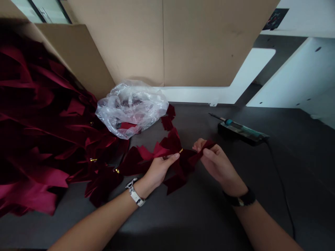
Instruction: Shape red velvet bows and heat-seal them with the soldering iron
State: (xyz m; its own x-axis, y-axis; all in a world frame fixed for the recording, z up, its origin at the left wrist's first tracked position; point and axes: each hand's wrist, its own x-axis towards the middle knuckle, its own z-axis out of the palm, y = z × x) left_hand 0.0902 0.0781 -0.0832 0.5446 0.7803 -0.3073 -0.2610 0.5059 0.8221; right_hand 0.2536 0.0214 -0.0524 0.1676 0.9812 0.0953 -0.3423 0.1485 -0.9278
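My left hand and my right hand both pinch a dark red velvet ribbon bow above the dark tabletop. A thin gold wire shows at the bow's centre. My right fingers grip the ribbon tail at its right side, and my left fingers hold the loops at its left. To the left, a large heap of finished red velvet bows lies close to my left hand, with gold ties showing among them.
A crumpled clear plastic bag with red ribbon inside lies behind my hands. To the right stands a soldering iron on its dark base, with a black cable running forward. Cardboard sheets and white panels stand along the back.
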